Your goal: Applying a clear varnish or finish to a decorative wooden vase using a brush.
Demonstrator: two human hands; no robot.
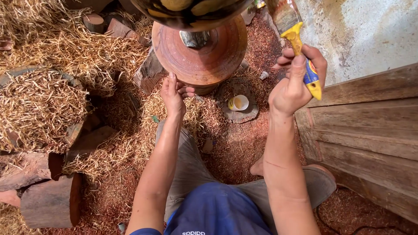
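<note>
A: Start at the left. What is there?

B: Heaps of dry straw [48,65] and cut log pieces [50,202] on ground covered with reddish sawdust [244,143]. All of it is loose, so I judge anything dripped there would soak in or pick up grit.

A: And the left hand?

B: The left hand [173,93] rests against the rim of the round wooden turntable [198,52], fingers loosely curled on its edge, gripping nothing else. On the turntable's centre stands the dark, glossy vessel with yellow patches [187,11], mostly cut off by the top of the frame.

A: What worries you there?

B: If that hand pushes the turntable unevenly, the vessel could wobble on its narrow foot. A fresh coat could also smear if fingers stray upward, though I cannot tell whether the surface is wet.

A: Further right?

B: A small open pot of pale yellow liquid [238,102] sits on a flat stone [237,111] just below the turntable, near the person's knee [320,180]. A shifted leg could tip it into the sawdust.

A: And the right hand?

B: The right hand [294,85] is closed around a yellow-handled paintbrush [300,52], bristles up near the vessel. A loaded brush held this way may run down onto the fingers, or flick onto the wooden planks [365,135] at the far right.
</note>
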